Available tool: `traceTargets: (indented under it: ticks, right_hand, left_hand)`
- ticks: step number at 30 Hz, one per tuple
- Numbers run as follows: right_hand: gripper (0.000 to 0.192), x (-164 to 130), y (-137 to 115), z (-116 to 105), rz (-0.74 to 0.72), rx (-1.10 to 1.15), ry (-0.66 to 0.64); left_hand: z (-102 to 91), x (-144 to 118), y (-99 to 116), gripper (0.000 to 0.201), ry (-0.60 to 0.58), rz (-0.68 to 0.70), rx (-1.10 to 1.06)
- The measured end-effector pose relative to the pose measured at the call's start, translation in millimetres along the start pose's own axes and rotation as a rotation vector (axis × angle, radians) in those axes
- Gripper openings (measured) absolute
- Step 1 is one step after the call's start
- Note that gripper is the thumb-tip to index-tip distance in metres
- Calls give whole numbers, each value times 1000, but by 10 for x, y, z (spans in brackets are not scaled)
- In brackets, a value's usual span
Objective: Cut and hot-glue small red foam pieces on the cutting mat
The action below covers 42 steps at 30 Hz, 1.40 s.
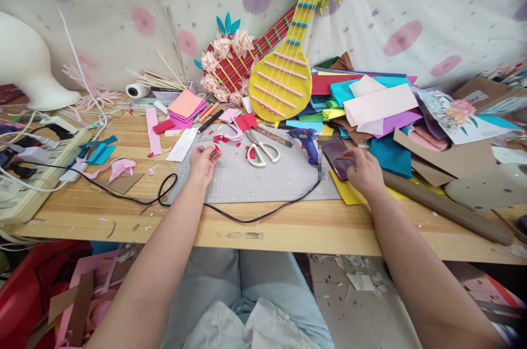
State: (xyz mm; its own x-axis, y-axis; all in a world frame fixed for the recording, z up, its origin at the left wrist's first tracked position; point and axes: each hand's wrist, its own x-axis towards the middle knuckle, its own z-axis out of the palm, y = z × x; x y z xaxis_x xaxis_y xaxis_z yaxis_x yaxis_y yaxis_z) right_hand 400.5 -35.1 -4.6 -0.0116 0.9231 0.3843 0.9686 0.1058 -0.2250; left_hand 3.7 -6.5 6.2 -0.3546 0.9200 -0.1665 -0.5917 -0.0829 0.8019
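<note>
My left hand (pixel 202 164) is closed in a pinch on a small red scrap (pixel 217 149) above the left part of the grey cutting mat (pixel 255 187). At the right, my right hand (pixel 364 171) has a finger stretched out on the dark screen of a phone (pixel 335 152) and grips nothing. Between the hands, white-handled scissors (pixel 263 155) lie on the mat, near several red bits. A blue glue gun (pixel 308 143) rests just left of the phone, its black cord (pixel 263 220) looping along the table's front.
Behind stand a yellow paper lute (pixel 281 85) and a red one with pale flowers (pixel 230 66). Coloured sheets (pixel 381 102) pile up at the right beside a brown stick (pixel 444 207). A power strip (pixel 24 184) with cables sits at the left.
</note>
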Motion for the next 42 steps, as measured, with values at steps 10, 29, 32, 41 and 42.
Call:
traceTargets:
  ticks: [10,29,32,41,42]
  right_hand:
    - [37,-16,82,-19,114,-76,110]
    - [28,-28,71,-56,174,-81,133]
    - [25,-30,61,-93,234,-87,161]
    - [47,186,-623,-2,152,329,38]
    - [53,239,-710,46,160,356,6]
  left_hand:
    - [-10,25,-8,31,-13,0,27]
    - [-24,39,-23,30,-26,11,46]
    - [-7,24,-12,29,-11,1,41]
    - [36,-63,-24,31,-55,-3,145]
    - [37,-69,-24,31,-63,-6,157]
